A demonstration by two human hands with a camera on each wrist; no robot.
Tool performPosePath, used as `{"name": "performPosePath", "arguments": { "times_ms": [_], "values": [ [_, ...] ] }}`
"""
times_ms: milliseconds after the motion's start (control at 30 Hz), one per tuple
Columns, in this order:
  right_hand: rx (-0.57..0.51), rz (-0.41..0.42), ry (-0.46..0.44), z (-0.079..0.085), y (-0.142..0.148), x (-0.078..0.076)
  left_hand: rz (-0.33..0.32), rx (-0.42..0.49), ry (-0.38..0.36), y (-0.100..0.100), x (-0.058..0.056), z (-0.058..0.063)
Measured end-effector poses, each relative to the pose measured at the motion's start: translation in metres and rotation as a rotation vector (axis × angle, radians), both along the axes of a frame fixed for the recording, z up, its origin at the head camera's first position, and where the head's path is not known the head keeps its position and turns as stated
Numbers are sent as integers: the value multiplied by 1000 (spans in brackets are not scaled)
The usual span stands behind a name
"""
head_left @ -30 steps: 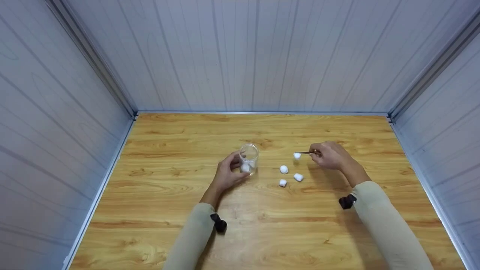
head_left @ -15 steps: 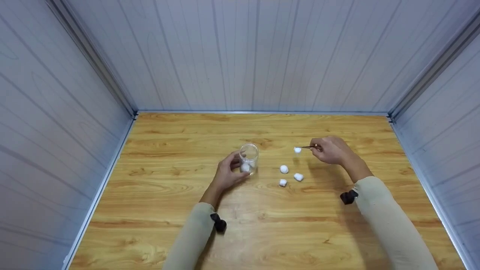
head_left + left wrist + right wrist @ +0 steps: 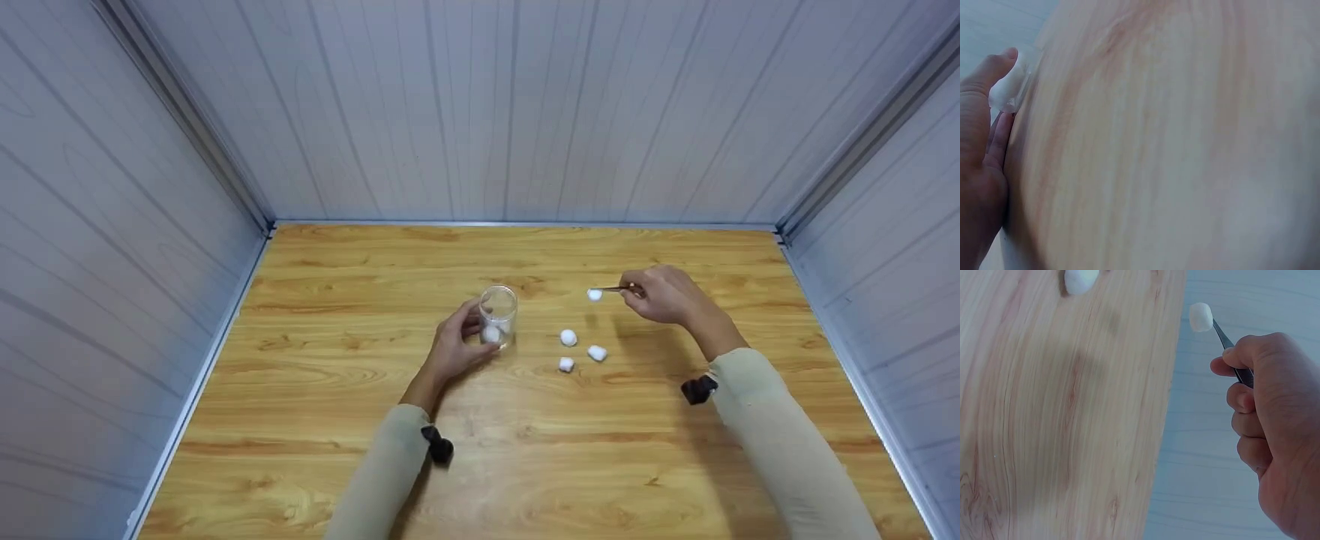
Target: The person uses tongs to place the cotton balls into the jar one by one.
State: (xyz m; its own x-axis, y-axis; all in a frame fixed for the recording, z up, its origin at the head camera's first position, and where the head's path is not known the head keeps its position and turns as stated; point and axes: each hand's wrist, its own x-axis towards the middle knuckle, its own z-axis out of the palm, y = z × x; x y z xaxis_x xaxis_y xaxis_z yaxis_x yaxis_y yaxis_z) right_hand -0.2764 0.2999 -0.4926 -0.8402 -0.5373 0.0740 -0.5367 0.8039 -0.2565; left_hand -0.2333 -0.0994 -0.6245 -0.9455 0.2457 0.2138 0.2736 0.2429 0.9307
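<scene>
My left hand (image 3: 456,342) grips the side of a clear glass cup (image 3: 499,306) that stands upright on the table, thumb in front and fingers behind. White cotton balls (image 3: 492,334) lie at the bottom of the cup. In my right hand (image 3: 664,294) I hold dark metal tweezers (image 3: 1225,338), pinched between thumb and fingers. Their tips carry one white cotton ball (image 3: 1201,317), raised above the table to the right of the cup. The left wrist view shows only the cup's lower part (image 3: 1013,84) beyond my thumb.
Three more cotton balls lie on the wooden table (image 3: 337,375) between the hands: one farther back (image 3: 568,338), one at the right (image 3: 597,353) and one nearer (image 3: 566,364). Pale panel walls (image 3: 510,112) enclose the table at the back and both sides.
My right hand has moved away from me and up, lifting the tweezers and their cotton ball higher off the table. The left hand and cup stay almost in place.
</scene>
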Motion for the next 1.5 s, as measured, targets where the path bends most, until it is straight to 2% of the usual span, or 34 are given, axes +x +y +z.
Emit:
{"name": "performPosePath", "arguments": {
  "times_ms": [567, 967, 1500],
  "values": [
    [-4, 12, -5, 7, -13, -3, 3, 14, 24, 0, 0, -1],
    [-44, 58, 76, 15, -28, -1, 1, 10, 10, 0, -1, -2],
    [-73, 85, 106, 27, -47, 1, 12, 36, 19, 2, -2, -1]
  ]
}}
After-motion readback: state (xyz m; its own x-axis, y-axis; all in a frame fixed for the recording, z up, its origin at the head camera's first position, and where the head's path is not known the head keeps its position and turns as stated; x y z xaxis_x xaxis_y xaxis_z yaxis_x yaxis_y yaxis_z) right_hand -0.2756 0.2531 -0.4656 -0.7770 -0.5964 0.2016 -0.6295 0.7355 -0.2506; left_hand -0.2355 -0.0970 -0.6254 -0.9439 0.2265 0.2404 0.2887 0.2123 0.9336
